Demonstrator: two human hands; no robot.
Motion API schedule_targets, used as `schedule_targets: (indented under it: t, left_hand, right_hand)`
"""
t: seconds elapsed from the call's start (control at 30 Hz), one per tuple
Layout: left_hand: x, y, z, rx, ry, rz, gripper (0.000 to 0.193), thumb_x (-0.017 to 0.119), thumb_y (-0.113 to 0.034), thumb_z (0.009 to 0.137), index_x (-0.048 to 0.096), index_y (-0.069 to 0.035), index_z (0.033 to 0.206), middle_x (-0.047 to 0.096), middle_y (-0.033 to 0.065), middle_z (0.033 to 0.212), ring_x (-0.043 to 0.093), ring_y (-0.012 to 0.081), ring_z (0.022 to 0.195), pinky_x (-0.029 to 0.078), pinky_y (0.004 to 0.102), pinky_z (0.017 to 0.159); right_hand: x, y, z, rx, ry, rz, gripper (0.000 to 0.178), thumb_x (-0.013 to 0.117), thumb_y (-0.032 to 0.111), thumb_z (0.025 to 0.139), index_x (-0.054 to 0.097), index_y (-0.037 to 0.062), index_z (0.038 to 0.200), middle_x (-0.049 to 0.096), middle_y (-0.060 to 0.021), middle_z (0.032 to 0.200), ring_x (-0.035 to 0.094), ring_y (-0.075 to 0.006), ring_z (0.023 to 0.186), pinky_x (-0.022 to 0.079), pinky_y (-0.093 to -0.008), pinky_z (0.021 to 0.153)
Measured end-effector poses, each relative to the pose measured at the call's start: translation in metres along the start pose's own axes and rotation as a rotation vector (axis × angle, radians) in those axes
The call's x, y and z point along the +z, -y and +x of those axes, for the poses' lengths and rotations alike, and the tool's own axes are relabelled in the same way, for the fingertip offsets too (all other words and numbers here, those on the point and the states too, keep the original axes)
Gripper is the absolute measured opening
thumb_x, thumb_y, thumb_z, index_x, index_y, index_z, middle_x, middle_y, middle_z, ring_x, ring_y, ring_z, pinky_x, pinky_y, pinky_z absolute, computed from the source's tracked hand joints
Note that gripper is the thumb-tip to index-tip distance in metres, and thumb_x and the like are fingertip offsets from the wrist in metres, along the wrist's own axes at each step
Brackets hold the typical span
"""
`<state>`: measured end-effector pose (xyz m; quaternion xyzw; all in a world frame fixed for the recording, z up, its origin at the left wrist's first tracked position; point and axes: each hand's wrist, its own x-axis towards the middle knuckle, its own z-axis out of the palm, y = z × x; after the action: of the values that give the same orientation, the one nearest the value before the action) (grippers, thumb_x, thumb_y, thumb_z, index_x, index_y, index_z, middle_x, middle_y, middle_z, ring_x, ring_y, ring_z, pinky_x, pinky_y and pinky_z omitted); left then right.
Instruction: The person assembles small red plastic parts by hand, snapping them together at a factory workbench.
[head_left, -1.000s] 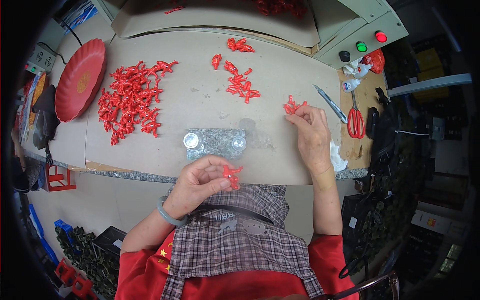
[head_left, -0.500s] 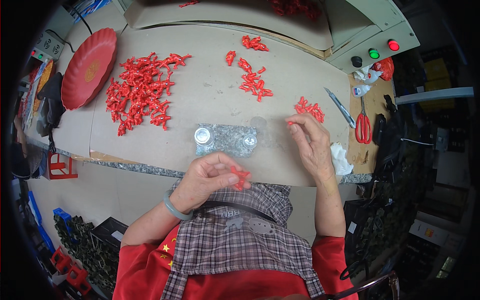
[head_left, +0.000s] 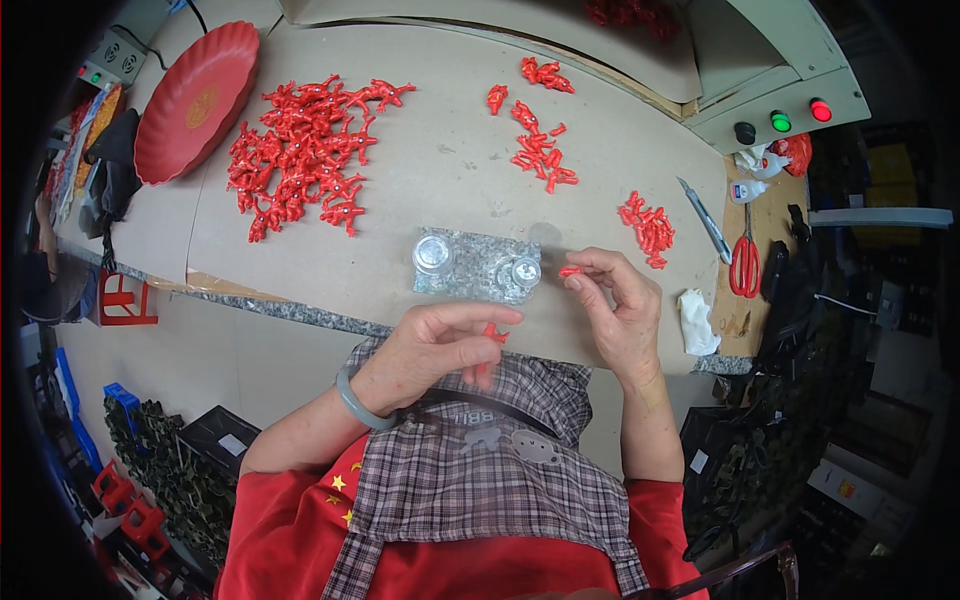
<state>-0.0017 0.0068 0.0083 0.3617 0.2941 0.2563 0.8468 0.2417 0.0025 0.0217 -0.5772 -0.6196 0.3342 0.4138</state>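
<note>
My left hand [head_left: 432, 348], with a grey-green bangle at its wrist, grips a glossy red plastic figure [head_left: 494, 334] at the table's near edge. The fingers partly cover that figure. My right hand [head_left: 622, 305] pinches a small red plastic piece [head_left: 570, 271] between thumb and fingertips, just right of a speckled stone slab [head_left: 475, 285]. On the slab stand two small round clear dishes, a left one [head_left: 432, 254] and a right one [head_left: 525, 271]. A little pile of small red pieces [head_left: 648, 232] lies beyond my right hand.
A heap of red figures [head_left: 305, 150] covers the left part of the table, beside a red scalloped tray [head_left: 165, 150]. More red parts [head_left: 538, 150] lie at centre back. Along the right are a cutter knife [head_left: 705, 218], red-handled scissors [head_left: 745, 265], small bottles [head_left: 747, 190] and white tissue [head_left: 698, 322].
My right hand has come away from the little pile toward the slab and my left hand, carrying its small piece. The whole view has shifted slightly. My left hand still holds the figure.
</note>
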Motion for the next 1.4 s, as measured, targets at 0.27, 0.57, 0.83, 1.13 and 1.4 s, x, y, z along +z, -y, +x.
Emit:
schedule_targets:
  t: [0.27,0.57,0.83,1.13,1.4]
  left_hand:
    - [0.000,-0.003,-0.007,-0.059,0.028,-0.137,0.034,0.058,-0.022,0.101,0.062,-0.001,0.128,0.064,0.0079,0.096,0.063,0.0122,0.080,0.050,0.0220,0.069]
    - [0.003,-0.008,-0.009,-0.103,0.026,-0.216,0.027,0.056,-0.016,0.102,0.062,-0.002,0.124,0.063,0.0078,0.113,0.064,0.0144,0.095,0.052,0.0279,0.082]
    - [-0.002,-0.003,-0.007,-0.088,0.047,-0.120,0.025,0.061,-0.013,0.098,0.063,-0.002,0.120,0.066,0.0055,0.103,0.065,0.0136,0.093,0.052,0.0275,0.082]
    - [-0.004,-0.001,-0.007,-0.083,0.076,-0.076,0.026,0.061,-0.011,0.097,0.062,-0.001,0.122,0.066,0.0074,0.106,0.065,0.0141,0.095,0.052,0.0277,0.085]
    - [-0.004,0.001,-0.005,-0.045,0.050,-0.073,0.026,0.062,-0.008,0.097,0.063,-0.001,0.122,0.069,0.0097,0.106,0.067,0.0148,0.095,0.053,0.0259,0.081]
  right_hand:
    - [0.008,0.011,0.003,-0.139,0.016,-0.230,0.017,0.069,-0.006,0.083,0.071,0.0015,0.098,0.070,-0.0114,0.092,0.070,-0.0220,0.081,0.056,-0.0307,0.067]
    - [0.012,0.006,0.006,-0.387,0.063,-0.367,0.028,0.067,-0.011,0.075,0.068,-0.0014,0.100,0.066,-0.0129,0.094,0.067,-0.0295,0.085,0.055,-0.0374,0.072]
    - [0.012,0.008,0.007,-0.420,0.093,-0.413,0.028,0.066,-0.012,0.071,0.067,-0.0021,0.098,0.063,-0.0125,0.091,0.065,-0.0301,0.085,0.055,-0.0385,0.071]
    - [0.010,0.015,0.012,-0.533,0.167,-0.482,0.032,0.066,-0.008,0.063,0.066,-0.0027,0.095,0.060,-0.0111,0.096,0.063,-0.0286,0.085,0.055,-0.0368,0.070]
    - [0.003,0.020,0.010,-0.368,0.133,-0.443,0.023,0.068,-0.009,0.072,0.067,-0.0019,0.095,0.064,-0.0126,0.092,0.066,-0.0279,0.083,0.055,-0.0349,0.070]
